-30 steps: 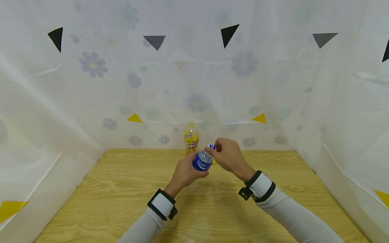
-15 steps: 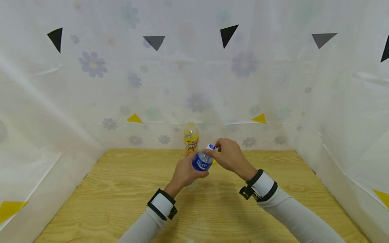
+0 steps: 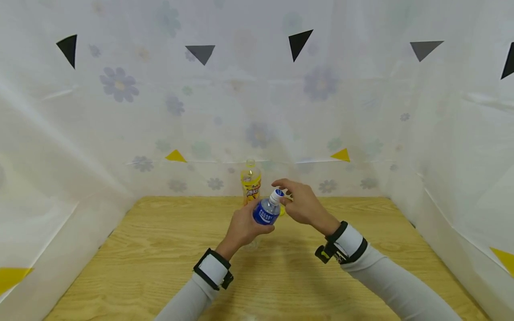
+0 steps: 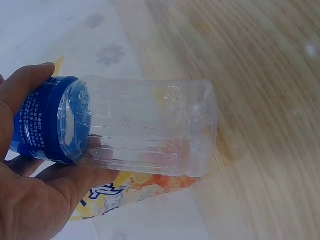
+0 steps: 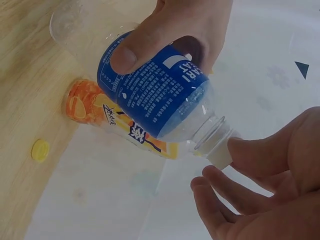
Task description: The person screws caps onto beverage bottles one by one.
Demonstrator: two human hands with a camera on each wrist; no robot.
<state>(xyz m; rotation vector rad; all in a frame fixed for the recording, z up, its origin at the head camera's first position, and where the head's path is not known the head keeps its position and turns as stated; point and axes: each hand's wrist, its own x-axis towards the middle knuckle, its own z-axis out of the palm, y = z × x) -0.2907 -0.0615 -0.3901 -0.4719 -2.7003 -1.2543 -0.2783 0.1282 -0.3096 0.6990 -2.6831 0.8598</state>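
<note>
My left hand (image 3: 242,226) grips a clear plastic drink bottle (image 5: 155,90) round its blue label, tilted up to the right above the table. The lower part of the bottle (image 4: 145,127) shows droplets on its wall and no visible drink. On its neck sits a white bottle cap (image 3: 276,195) with a blue top. My right hand (image 3: 306,206) is at this cap, thumb against its side, with the other fingers spread off it. In the right wrist view two fingertips (image 5: 212,175) stand close by the cap's end.
Behind the held bottle stands an uncapped yellow-labelled drink bottle (image 3: 250,183). A loose yellow cap (image 5: 40,150) lies on the wooden table (image 3: 160,258). White flower-print sheets (image 3: 257,89) enclose the back and sides.
The right fingers were pinching the white cap and have loosened and spread away from it. The left hand keeps hold of the bottle nearly in place.
</note>
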